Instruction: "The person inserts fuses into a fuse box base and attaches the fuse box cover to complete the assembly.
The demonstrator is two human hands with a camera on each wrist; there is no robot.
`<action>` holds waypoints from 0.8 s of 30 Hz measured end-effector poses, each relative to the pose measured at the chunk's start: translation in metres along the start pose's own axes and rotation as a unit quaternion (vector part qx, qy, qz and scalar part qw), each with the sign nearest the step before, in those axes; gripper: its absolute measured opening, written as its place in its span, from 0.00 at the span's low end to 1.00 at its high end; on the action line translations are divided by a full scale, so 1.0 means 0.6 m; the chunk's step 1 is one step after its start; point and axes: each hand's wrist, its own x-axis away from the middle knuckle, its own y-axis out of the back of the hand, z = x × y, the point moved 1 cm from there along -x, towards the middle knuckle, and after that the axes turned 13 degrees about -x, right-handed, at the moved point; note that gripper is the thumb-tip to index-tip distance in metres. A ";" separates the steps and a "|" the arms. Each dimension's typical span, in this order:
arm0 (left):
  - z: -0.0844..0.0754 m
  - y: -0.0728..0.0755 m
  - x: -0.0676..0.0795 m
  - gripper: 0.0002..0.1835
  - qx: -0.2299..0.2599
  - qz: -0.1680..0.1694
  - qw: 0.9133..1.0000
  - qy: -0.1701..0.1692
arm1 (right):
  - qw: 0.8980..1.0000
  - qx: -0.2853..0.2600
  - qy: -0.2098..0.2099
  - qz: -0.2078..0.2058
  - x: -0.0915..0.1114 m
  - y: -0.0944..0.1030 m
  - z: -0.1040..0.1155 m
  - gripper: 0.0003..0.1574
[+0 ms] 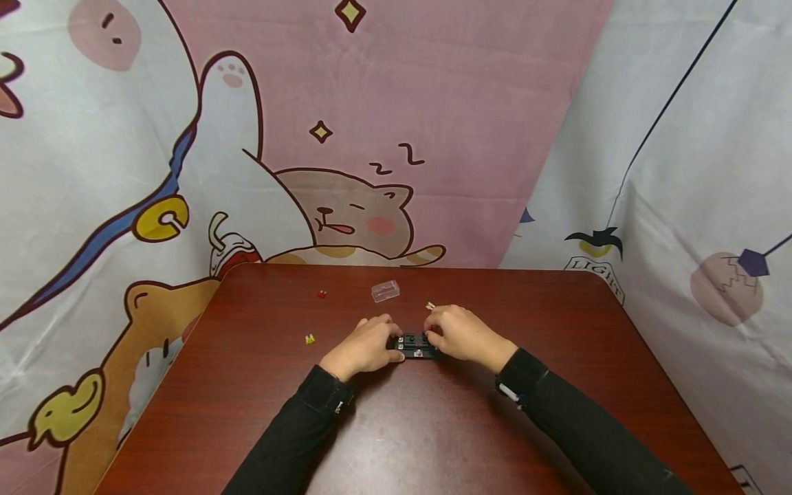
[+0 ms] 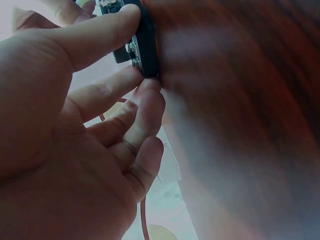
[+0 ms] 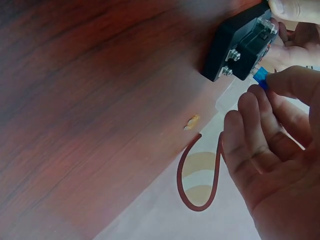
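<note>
Head view puts the flat, oblong black plastic block (image 1: 418,346) on the reddish-brown wooden bench (image 1: 396,426), directly between the person's two hands, with its long axis running left to right. Neither hand is nearer: the left hand (image 1: 365,347) is at its left end, the right hand (image 1: 464,333) at its right.

The left hand grips the block's left end between thumb and fingers. The right hand pinches a small blue piece (image 3: 260,77) between thumb and forefinger, held against the block's right end, beside the raised middle. Everything seems to turn on how that blue piece lines up with the metal fittings there; whether it is seated or only touching cannot be told.

The block has a broad, thin base carrying a narrower black raised part, with shiny metal screws (image 3: 234,55) at the ends. Its top markings are too small to read.

Beyond the right hand lies a small pale piece (image 1: 430,306). Farther back are a clear plastic box (image 1: 386,291) and a tiny red piece (image 1: 322,294); a small yellow piece (image 1: 310,339) sits well to the left.
</note>
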 end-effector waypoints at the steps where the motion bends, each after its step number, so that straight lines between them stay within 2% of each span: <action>1: 0.000 -0.001 0.000 0.23 0.001 0.000 1.000 0.000 | 1.000 -0.003 -0.002 0.002 0.000 0.001 0.000 0.07; 10: 0.002 -0.003 0.002 0.23 0.006 -0.003 1.000 0.000 | 1.000 -0.020 -0.007 0.013 0.000 0.002 0.004 0.07; 24: 0.002 -0.002 0.001 0.23 0.011 -0.003 1.000 0.001 | 1.000 -0.021 -0.002 -0.002 0.001 -0.002 -0.003 0.05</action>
